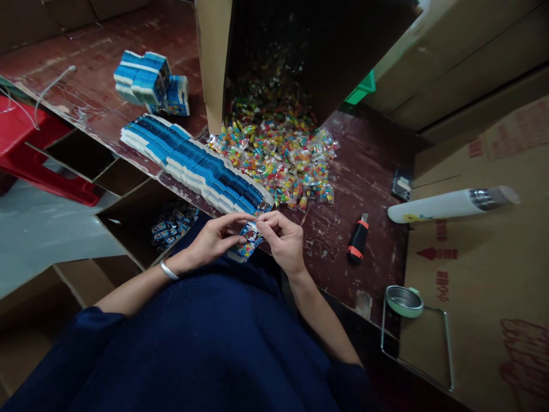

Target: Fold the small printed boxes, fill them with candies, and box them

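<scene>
Between my hands is a small blue printed candy box (247,243), held in front of my body at the table edge. My left hand (218,239) grips it from the left, thumb across its printed face. With thumb and fingertips pinched together, my right hand (283,237) holds its upper right end. Just beyond my fingers runs a long row of flattened blue and white boxes (193,160). Behind that lies a heap of small clear bags of colourful candies (283,160), spilling from a tipped carton (213,63).
More stacked flat boxes (143,77) stand at the back left. A box cutter (358,239) lies to the right, near a white bottle (433,207) on a large carton (484,257). Below left, an open carton (128,229) holds several filled boxes (171,226), near a red stool (38,149).
</scene>
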Motion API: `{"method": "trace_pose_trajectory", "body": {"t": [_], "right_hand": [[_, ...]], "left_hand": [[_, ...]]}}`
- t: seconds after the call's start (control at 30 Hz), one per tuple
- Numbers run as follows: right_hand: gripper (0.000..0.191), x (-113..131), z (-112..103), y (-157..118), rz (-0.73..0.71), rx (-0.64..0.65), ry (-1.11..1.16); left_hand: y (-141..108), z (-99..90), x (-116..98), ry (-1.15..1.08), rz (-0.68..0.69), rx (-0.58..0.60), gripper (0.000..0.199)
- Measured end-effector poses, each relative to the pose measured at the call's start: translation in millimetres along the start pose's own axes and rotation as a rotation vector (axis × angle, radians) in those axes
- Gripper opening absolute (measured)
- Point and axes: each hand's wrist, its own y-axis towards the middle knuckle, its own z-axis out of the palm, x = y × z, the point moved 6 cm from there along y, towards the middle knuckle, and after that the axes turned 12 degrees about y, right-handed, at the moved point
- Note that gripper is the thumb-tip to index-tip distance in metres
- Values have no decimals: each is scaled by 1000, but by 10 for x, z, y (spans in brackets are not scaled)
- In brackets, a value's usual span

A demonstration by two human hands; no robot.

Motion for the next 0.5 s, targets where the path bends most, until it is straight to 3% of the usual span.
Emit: {"method": "trace_pose_trajectory", "body": {"t": [0.13,0.2,0.27,0.33,0.4,0.5], "right_hand": [[29,-23,-51,-30,-68,128,-106],[28,-173,-327,55,-42,0,-219],[35,-342,-750,158,-12,-261,-423],[38,-507,-1087,262,37,-357,-685],[37,-657,-1302,349,100,-309,-867],[26,-757,-1437,389,118,-188,-930]], "left_hand": [[-6,-27,137,-106,-80,-52,34],[-7,-69,241,-160,-133,-79,38],[-18,-114,342,-182,-193,-47,43],[-45,-186,399,-128,-230,39,46],[-89,-295,400,24,-238,164,47],[-185,-452,356,330,-239,439,48]]}}
